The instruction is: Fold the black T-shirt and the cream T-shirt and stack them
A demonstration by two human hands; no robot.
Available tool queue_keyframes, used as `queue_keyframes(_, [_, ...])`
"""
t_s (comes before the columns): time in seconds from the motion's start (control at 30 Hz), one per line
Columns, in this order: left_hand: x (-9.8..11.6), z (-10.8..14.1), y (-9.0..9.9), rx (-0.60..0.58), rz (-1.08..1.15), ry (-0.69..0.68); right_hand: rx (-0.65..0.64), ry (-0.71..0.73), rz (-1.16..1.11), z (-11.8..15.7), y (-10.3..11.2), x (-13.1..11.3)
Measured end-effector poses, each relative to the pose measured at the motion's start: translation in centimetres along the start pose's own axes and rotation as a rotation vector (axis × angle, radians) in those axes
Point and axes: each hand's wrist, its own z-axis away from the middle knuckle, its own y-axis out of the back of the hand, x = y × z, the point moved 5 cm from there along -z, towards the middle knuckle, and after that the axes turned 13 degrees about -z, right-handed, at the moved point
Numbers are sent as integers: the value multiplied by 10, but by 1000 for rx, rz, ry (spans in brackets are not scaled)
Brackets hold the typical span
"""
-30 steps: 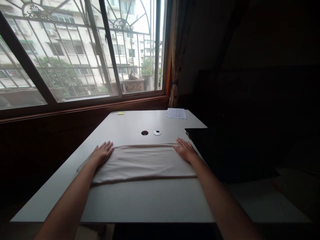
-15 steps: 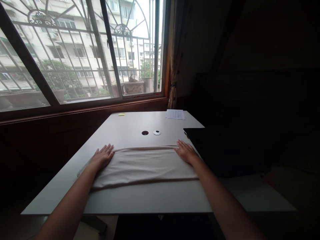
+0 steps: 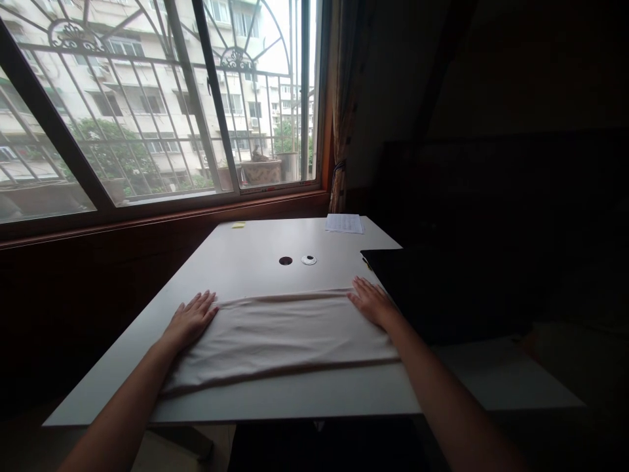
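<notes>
A pale beige cloth (image 3: 285,337), folded into a wide band, lies across the white table (image 3: 255,242) with shallow creases running along its length. My left hand (image 3: 191,319) rests flat on the cloth's left end, fingers stretched out and slightly apart. On the right end, my right hand (image 3: 372,301) lies palm down with its fingers extended, touching the cloth near its far edge. My forearms cover parts of both short ends of the cloth.
Beyond the cloth are a round hole (image 3: 285,261) in the tabletop and a white disc (image 3: 308,260). Printed sheets (image 3: 344,223) and a yellow slip (image 3: 238,225) lie at the far edge. A black item (image 3: 417,282) covers the table's right side. A barred window (image 3: 162,105) stands behind.
My left hand has slid left and a little nearer, and my right hand slightly right. The cloth is stretched wider, its left end closer to the front edge.
</notes>
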Motion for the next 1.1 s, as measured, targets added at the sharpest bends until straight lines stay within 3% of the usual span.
queue_keyframes(0.4, [-61,-9,-12,23,81,-65,45,-27,12,-2,-2,7])
queue_keyframes(0.6, [-72,-5,-4,118,205,-106,52,-12,22,-3,-1,5])
queue_keyframes(0.73, [-74,-1,4,198,321,-71,155,48,82,3,12,-8])
queue_keyframes(0.9, [-76,2,4,225,452,-41,265,175,168,30,38,-34])
queue_keyframes(1.1, [-83,5,3,245,652,-31,263,31,301,96,50,-24])
